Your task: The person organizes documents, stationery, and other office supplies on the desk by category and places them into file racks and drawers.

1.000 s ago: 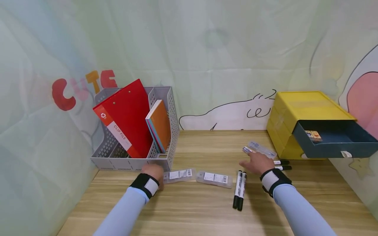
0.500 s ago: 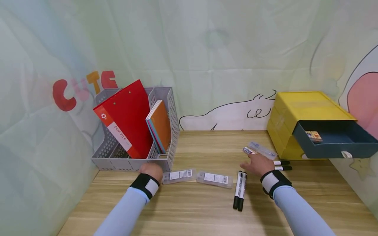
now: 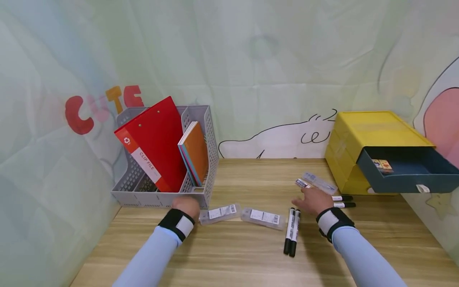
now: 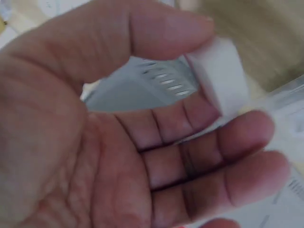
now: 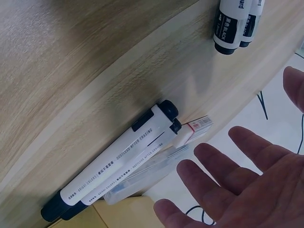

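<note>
"What has the left hand (image 3: 185,207) got?"

"A flat-sided white block (image 4: 222,78), blurred but smooth-looking, pinched between thumb and index finger beside the perforated grey organizer (image 3: 143,200)."

"And the right hand (image 3: 313,200)?"

"Fingers relaxed and parted, gripping nothing, held between two pairs of cylindrical markers (image 3: 295,229) on the wood-grained surface (image 3: 229,263). Both forearms reach forward in blue sleeves (image 3: 152,251)."

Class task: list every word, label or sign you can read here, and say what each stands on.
"CUTE": wall cloth.
"CLIP FILE": red clip file, which also bears a round white sign.
"BLACK": upper markers, right wrist view.
"DUSTLESS AFTER ERASING": lower markers, same view.
Too small, blurred or cut off: other marker print; print on the front clear cases, small white box and carton in the drawer.
</note>
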The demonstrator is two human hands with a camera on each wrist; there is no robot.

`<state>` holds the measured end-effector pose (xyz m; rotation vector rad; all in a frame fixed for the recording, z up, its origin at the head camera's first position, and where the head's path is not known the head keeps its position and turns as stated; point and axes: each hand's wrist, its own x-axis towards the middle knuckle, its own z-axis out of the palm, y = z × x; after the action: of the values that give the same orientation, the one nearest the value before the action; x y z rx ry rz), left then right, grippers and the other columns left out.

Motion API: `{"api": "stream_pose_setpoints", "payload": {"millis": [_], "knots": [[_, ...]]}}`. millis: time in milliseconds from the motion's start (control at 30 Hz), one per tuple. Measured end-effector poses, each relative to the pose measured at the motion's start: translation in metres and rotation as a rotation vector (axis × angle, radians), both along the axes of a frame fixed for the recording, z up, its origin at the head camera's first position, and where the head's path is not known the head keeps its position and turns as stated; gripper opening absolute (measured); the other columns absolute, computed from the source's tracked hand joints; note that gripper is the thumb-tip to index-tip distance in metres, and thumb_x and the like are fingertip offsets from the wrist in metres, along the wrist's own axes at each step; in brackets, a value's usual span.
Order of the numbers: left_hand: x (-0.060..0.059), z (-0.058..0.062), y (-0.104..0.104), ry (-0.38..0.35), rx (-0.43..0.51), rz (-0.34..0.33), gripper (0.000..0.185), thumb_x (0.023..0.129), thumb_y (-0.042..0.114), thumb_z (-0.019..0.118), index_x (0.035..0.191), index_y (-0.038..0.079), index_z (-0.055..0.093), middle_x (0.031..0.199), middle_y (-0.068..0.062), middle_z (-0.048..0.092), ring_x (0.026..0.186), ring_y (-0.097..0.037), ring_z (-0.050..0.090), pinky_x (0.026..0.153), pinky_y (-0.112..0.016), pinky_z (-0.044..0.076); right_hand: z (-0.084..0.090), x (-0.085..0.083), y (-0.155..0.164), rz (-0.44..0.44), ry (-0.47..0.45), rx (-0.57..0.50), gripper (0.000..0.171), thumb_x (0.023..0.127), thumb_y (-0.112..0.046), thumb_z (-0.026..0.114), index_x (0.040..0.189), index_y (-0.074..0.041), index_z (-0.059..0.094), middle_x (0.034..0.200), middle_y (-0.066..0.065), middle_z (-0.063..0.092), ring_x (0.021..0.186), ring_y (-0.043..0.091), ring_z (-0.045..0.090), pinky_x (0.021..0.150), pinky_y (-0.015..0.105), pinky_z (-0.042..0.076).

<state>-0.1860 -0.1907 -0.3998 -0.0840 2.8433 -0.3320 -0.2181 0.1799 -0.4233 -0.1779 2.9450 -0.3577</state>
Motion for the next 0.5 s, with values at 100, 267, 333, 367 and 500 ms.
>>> {"api": "stream_pose_setpoints", "payload": {"millis": [100, 267, 333, 367, 500], "knots": [[0.004, 0.010, 0.009, 0.015, -0.014, -0.078, 0.018, 0.080, 0.018, 0.075, 0.072, 0.002, 0.069, 0.072, -0.008, 0.061, 0.073, -0.022, 0.058, 0.071, -0.038, 0.052, -0.001, 0.000, -0.001, 0.011, 0.015, 0.008, 0.061, 0.093, -0.040, 0.064, 0.129, 0.009, 0.058, 0.123, 0.031, 0.060, 0.114, 0.045, 0.057, 0.093, 0.057, 0.047], [-0.001, 0.017, 0.030, 0.004, 0.025, -0.162, 0.020, 0.082, 0.022, 0.077, 0.077, 0.004, 0.071, 0.070, -0.007, 0.059, 0.067, -0.022, 0.055, 0.071, -0.038, 0.050, -0.001, -0.001, -0.005, 0.017, 0.033, 0.015, 0.058, 0.093, -0.038, 0.065, 0.130, 0.006, 0.059, 0.121, 0.029, 0.063, 0.111, 0.044, 0.059, 0.092, 0.057, 0.048], [-0.006, 0.016, 0.040, 0.012, 0.061, -0.194, 0.021, 0.083, 0.025, 0.077, 0.078, 0.004, 0.072, 0.070, -0.006, 0.060, 0.066, -0.022, 0.054, 0.070, -0.038, 0.050, 0.000, -0.001, -0.008, 0.019, 0.038, 0.007, 0.057, 0.093, -0.037, 0.065, 0.131, 0.005, 0.059, 0.122, 0.028, 0.063, 0.111, 0.043, 0.060, 0.092, 0.057, 0.048], [-0.009, 0.015, 0.045, 0.025, 0.083, -0.209, 0.021, 0.083, 0.025, 0.076, 0.079, 0.005, 0.073, 0.069, -0.006, 0.060, 0.065, -0.021, 0.054, 0.069, -0.038, 0.050, 0.001, -0.001, -0.009, 0.021, 0.037, -0.001, 0.056, 0.093, -0.036, 0.066, 0.131, 0.005, 0.058, 0.123, 0.028, 0.062, 0.112, 0.043, 0.059, 0.093, 0.057, 0.047], [-0.020, 0.012, 0.069, 0.060, 0.112, -0.274, 0.021, 0.083, 0.029, 0.078, 0.087, 0.008, 0.074, 0.071, -0.002, 0.060, 0.065, -0.019, 0.054, 0.066, -0.035, 0.050, 0.006, 0.000, -0.017, 0.039, 0.043, -0.048, 0.055, 0.093, -0.033, 0.067, 0.132, 0.005, 0.057, 0.127, 0.027, 0.061, 0.117, 0.043, 0.057, 0.095, 0.058, 0.046]]}}
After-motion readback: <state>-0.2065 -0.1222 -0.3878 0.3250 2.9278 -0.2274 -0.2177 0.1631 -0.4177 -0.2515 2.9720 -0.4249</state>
